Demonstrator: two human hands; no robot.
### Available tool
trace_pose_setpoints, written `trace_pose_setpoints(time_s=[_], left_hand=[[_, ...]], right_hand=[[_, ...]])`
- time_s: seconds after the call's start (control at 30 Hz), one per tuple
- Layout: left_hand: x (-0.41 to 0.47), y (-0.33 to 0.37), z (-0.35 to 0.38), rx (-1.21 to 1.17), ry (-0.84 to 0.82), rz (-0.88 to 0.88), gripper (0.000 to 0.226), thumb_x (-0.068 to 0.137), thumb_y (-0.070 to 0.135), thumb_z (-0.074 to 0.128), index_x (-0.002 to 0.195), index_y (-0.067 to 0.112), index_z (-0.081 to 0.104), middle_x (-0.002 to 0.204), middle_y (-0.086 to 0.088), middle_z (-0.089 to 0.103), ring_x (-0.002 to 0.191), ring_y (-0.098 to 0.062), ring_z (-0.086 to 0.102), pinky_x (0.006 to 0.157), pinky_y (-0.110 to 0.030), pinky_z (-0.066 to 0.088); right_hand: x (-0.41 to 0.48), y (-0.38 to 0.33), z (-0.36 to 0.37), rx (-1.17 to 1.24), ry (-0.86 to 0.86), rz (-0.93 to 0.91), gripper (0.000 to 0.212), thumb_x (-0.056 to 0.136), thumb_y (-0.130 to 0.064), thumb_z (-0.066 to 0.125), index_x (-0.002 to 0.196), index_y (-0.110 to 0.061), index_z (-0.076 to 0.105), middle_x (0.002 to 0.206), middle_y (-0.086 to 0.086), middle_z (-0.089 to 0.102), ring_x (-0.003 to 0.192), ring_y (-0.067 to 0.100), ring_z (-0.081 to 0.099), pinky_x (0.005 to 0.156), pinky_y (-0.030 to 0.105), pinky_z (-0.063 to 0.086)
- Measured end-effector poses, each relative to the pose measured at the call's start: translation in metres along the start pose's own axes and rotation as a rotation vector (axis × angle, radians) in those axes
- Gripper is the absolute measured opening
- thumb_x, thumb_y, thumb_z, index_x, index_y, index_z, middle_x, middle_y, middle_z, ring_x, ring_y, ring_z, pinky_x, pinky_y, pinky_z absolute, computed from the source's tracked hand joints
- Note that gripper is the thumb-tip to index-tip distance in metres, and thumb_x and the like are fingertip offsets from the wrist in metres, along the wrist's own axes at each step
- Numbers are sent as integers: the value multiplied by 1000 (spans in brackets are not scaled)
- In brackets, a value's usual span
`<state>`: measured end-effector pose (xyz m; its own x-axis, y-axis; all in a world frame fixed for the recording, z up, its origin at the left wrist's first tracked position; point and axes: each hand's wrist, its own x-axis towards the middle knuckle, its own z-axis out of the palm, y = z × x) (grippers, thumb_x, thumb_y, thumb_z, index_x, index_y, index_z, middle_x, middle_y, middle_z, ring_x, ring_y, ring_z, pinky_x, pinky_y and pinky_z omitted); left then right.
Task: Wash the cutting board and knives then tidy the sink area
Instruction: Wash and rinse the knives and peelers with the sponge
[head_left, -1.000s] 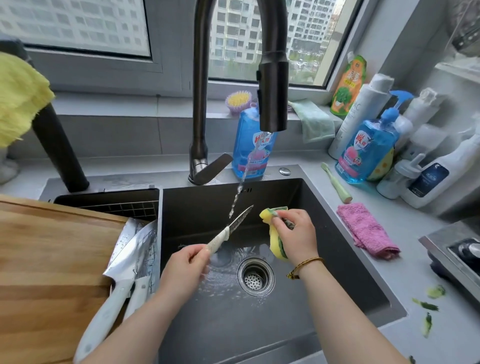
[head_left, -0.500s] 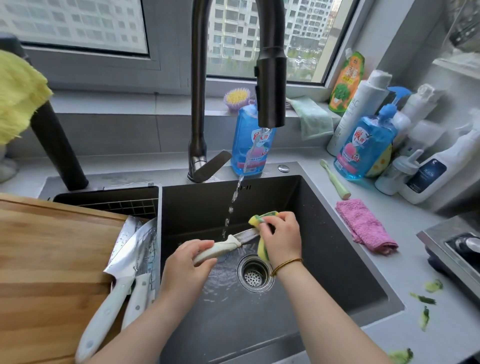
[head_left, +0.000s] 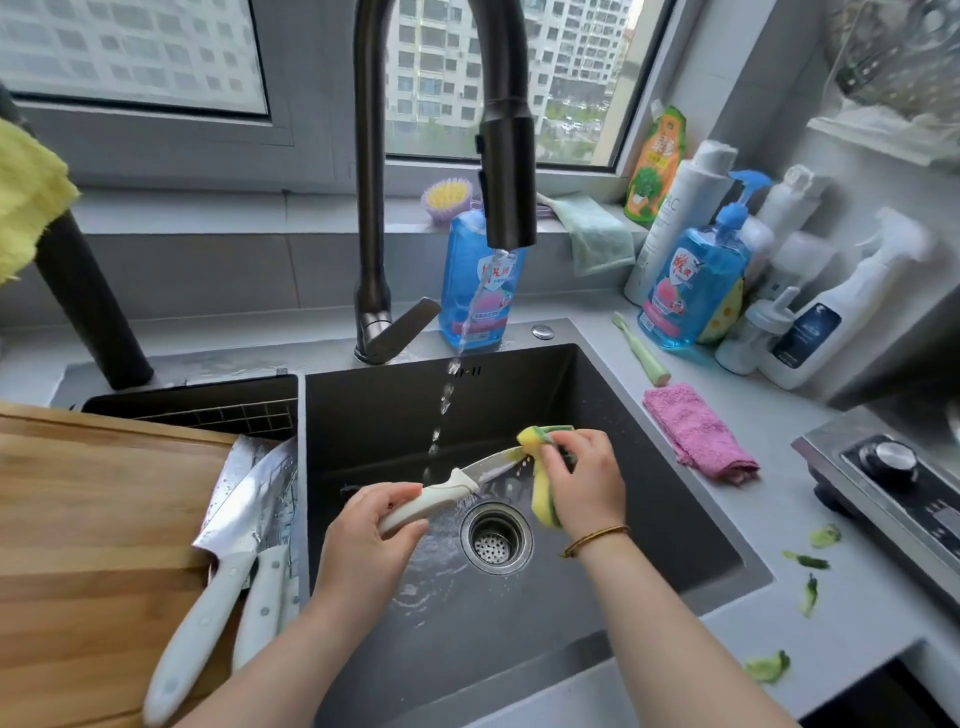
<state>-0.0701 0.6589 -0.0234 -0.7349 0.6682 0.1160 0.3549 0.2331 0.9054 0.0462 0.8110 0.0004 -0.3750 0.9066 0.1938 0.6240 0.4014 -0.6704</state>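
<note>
Over the dark sink (head_left: 675, 525), my left hand (head_left: 371, 525) grips the white handle of a small knife (head_left: 457, 480), its blade pointing right. My right hand (head_left: 582, 483) grips a yellow-green sponge (head_left: 540, 499) folded over the blade's tip. A thin stream from the black faucet (head_left: 506, 176) falls just left of the blade. The wooden cutting board (head_left: 93, 545) lies on the left, and two white-handled knives (head_left: 228, 561) rest at its right edge.
A pink cloth (head_left: 696, 431) and a green brush (head_left: 641, 348) lie on the counter right of the sink. Soap and cleaner bottles (head_left: 696, 280) crowd the back right corner. Green peel scraps (head_left: 808, 577) dot the counter beside a stove (head_left: 893, 478). A drain strainer (head_left: 496, 538) sits mid-sink.
The knife swung down from pointing up into the stream to lying nearly level. My right hand brought the sponge onto the blade and has slid it out to the tip.
</note>
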Motion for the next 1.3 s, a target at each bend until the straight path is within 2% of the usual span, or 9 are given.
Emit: trace_pose_setpoints(time_s=[0.23,0.37,0.7,0.8,0.9,0.97,1.07,1.17,1.3], left_hand=[[-5,2,7,37,-32,-38,30,79,3,68,108,5,64,100,-3,58,85,-12,51,60,-8,34],[-11,6,13,2,-56,-67,30,80,3,66,110,4,63,108,-12,61,88,-16,51,72,-24,36],[-11,4,10,-30,-53,-90,30,81,3,66,110,6,62,109,-12,59,89,-17,51,61,-21,37],[-2,3,3,-13,-6,-65,35,81,4,65,115,5,61,107,-8,57,89,-15,50,63,-18,37],[12,2,0,-42,41,-87,40,82,5,65,121,6,58,106,-3,52,92,-14,48,78,-24,38],[23,2,-2,-59,78,-106,39,82,5,64,121,6,58,103,1,50,92,-13,48,72,-18,38],[36,-3,-5,-40,121,-114,37,81,4,65,118,6,60,103,0,52,92,-9,46,67,-14,33],[47,-11,-5,-37,132,-135,35,80,2,66,115,4,62,102,-2,54,92,-10,47,77,-15,31],[57,-17,-2,-30,146,-150,34,78,1,67,112,5,64,95,3,52,89,-10,48,71,-11,30]], right_hand=[[-50,36,-62,-160,-124,80,19,88,-22,57,101,-10,66,115,6,54,108,22,52,89,26,41],[-85,56,-72,-291,-229,115,20,88,-25,57,103,-15,66,116,2,51,111,20,49,94,25,38],[-94,30,-74,-542,-272,138,36,78,-57,58,101,-31,65,131,-11,43,124,16,32,100,29,22],[-67,4,-56,-221,-176,145,26,82,-41,62,93,-18,67,111,-3,58,105,16,49,90,26,35],[-36,-25,-23,169,-290,257,26,84,-27,63,104,-11,62,99,1,62,86,14,57,75,22,45],[-18,-41,1,379,-396,391,36,87,-25,59,118,-7,55,104,5,62,75,11,59,67,19,48],[1,-59,26,702,-517,619,38,91,-21,54,123,0,50,112,13,61,99,21,63,82,26,51],[20,-63,45,778,-546,662,33,91,-20,54,119,-2,52,118,13,58,121,28,51,92,30,47],[38,-64,65,770,-573,686,24,89,-16,57,111,-5,56,105,9,56,91,15,56,68,22,45]])
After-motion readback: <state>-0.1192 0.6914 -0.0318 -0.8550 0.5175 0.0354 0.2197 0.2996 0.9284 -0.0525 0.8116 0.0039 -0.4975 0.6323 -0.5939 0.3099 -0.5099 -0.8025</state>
